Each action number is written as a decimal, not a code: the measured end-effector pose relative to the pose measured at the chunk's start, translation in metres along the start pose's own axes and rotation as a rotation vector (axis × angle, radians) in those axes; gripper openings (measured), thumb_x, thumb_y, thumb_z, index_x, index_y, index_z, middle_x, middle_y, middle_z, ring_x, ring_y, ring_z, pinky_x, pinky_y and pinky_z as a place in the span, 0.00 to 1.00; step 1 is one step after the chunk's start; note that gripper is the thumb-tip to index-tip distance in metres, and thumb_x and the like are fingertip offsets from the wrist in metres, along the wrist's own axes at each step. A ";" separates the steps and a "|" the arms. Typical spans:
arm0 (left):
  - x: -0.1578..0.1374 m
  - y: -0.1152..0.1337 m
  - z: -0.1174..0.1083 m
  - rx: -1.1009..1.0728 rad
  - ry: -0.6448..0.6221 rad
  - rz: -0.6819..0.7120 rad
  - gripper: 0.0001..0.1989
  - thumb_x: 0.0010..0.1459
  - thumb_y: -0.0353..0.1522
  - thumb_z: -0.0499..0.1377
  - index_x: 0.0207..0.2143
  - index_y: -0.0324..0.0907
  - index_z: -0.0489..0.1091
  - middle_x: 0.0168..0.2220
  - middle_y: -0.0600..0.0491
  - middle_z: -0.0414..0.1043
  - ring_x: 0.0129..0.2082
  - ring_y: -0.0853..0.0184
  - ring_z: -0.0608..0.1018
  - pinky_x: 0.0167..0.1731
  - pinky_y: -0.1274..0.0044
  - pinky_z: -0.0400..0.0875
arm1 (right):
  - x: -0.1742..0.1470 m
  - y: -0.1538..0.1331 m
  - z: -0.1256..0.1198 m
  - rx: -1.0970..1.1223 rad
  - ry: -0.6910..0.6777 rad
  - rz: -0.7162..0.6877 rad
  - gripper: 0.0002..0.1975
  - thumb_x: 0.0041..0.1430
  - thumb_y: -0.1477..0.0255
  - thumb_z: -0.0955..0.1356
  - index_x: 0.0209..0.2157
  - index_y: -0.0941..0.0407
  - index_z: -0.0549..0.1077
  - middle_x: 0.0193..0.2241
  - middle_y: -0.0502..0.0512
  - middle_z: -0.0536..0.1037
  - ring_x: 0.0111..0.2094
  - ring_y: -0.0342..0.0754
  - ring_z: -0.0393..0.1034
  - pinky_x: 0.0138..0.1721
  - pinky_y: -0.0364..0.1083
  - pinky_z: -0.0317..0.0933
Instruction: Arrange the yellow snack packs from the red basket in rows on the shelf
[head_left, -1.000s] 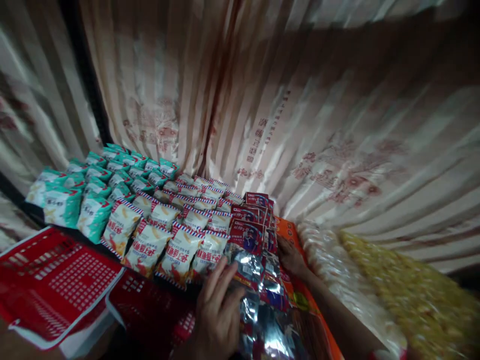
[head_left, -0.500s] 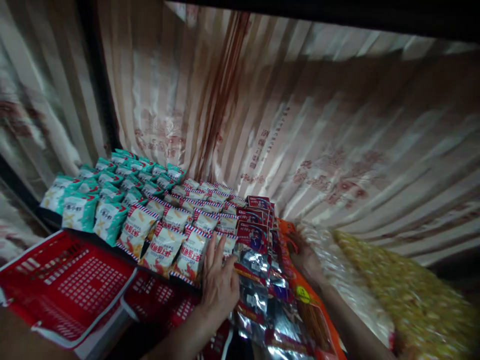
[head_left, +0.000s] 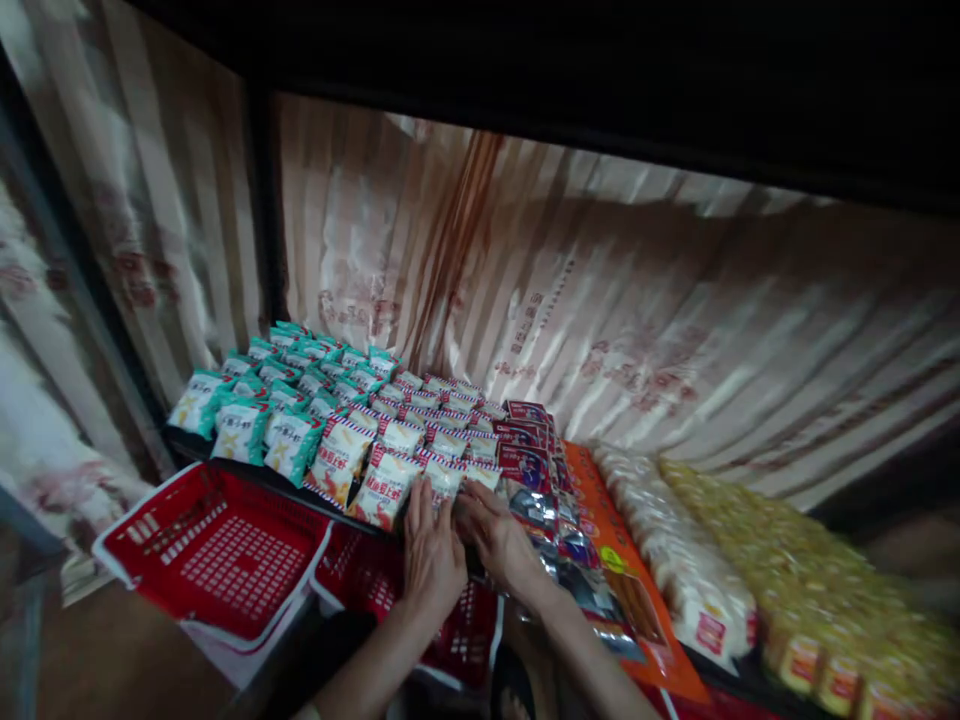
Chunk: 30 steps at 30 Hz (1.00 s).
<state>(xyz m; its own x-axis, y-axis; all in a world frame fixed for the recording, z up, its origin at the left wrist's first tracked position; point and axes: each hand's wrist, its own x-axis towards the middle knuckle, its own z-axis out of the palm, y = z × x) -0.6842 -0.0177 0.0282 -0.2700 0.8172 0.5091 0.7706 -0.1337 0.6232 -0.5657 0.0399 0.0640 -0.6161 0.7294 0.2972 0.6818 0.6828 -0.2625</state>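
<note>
My left hand (head_left: 435, 555) lies against the front row of white snack bags (head_left: 384, 488) with red and blue striped edges. Its fingers are stretched out over a front bag (head_left: 441, 472). Just right of it, my right hand (head_left: 499, 535) has bent fingers near the lower front of the same row; what they close on, if anything, is hidden. Beside that hand stand dark red and silver packets (head_left: 525, 465), their lower ones partly covered by my forearm.
Teal snack bags (head_left: 244, 428) fill the shelf's left end. To the right lie an orange packet (head_left: 592, 500), white wrapped goods (head_left: 675, 545) and yellow packs (head_left: 810, 570). Below sit red baskets (head_left: 247, 560). A dark post (head_left: 262, 200) and overhead beam frame the shelf; curtains (head_left: 637, 300) hang behind.
My right hand has moved left from the orange packet to beside my left hand. My left hand's fingers now rest on the striped bags. The view has tilted, showing more of the dark beam above.
</note>
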 end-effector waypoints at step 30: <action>-0.108 -0.126 -0.171 0.083 -0.630 0.056 0.18 0.54 0.25 0.45 0.43 0.36 0.70 0.43 0.43 0.72 0.44 0.61 0.74 0.46 0.72 0.68 | -0.068 -0.211 0.123 0.167 0.008 0.297 0.19 0.56 0.73 0.58 0.44 0.61 0.74 0.50 0.63 0.72 0.55 0.51 0.63 0.54 0.50 0.59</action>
<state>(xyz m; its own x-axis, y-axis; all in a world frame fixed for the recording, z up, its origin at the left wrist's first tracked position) -0.8513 -0.1849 -0.0033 0.1438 0.9866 0.0767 0.8226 -0.1622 0.5450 -0.7168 -0.1488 -0.0140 -0.3967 0.8976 0.1920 0.7568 0.4382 -0.4850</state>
